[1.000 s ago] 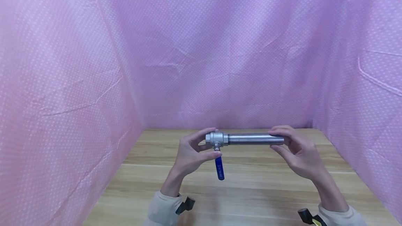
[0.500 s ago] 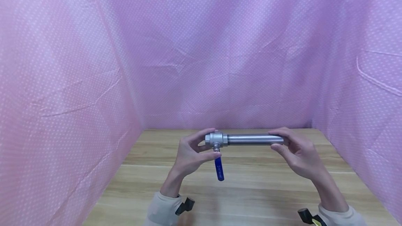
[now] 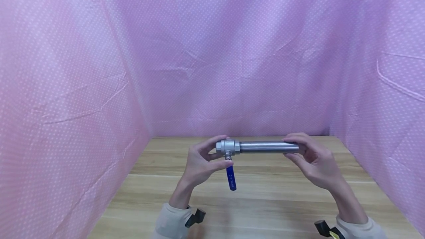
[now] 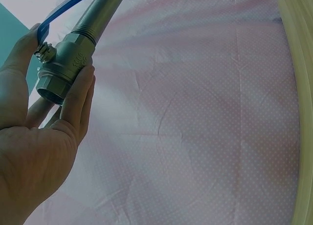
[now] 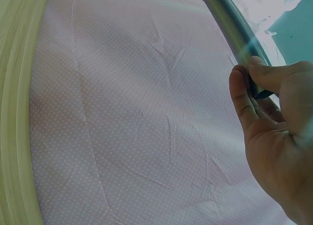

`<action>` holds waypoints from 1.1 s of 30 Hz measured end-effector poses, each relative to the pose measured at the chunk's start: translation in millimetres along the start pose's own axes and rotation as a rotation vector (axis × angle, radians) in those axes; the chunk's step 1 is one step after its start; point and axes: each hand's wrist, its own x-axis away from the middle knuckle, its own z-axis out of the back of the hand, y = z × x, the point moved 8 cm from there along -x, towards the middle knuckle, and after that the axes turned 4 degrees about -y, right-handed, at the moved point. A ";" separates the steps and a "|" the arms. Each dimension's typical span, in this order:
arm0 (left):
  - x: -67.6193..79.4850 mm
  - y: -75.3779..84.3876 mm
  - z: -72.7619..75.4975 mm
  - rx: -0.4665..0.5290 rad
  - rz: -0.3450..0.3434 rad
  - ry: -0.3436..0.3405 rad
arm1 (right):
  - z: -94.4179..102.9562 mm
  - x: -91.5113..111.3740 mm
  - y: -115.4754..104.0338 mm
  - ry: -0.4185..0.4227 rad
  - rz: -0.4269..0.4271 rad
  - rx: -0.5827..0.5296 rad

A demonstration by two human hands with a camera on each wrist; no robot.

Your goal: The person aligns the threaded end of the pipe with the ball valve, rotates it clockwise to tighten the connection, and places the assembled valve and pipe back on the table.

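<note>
- Wooden table (image 3: 265, 202), lower frame: the steel pipe (image 3: 265, 147) and valve (image 3: 228, 146), held above it, need support at both ends.
- Right hand (image 3: 317, 163), right of centre, pinches the pipe's right end.
- Left hand (image 3: 200, 164), lower centre, grips the valve; straight alignment should spare the threads (image 4: 84, 31).
- Blue handle (image 3: 231, 178), below the valve: best not levered.

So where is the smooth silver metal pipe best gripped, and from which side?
I'd grip the pipe at its free end, from the person's right, where the right hand holds it: it's a straight cylinder lying crosswise, with the silver metal valve and blue lever at the other end.
</note>
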 end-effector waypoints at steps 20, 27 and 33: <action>0.0 1.2 -2.8 0.007 -0.003 -0.012 | 2.7 1.7 -2.4 0.001 0.015 0.120; -0.1 1.5 -2.6 0.003 -0.011 -0.015 | 5.3 4.2 -1.1 0.036 -0.046 0.266; -0.4 -0.2 -1.3 -0.005 -0.008 -0.011 | 3.4 2.3 -0.4 0.021 -0.028 0.113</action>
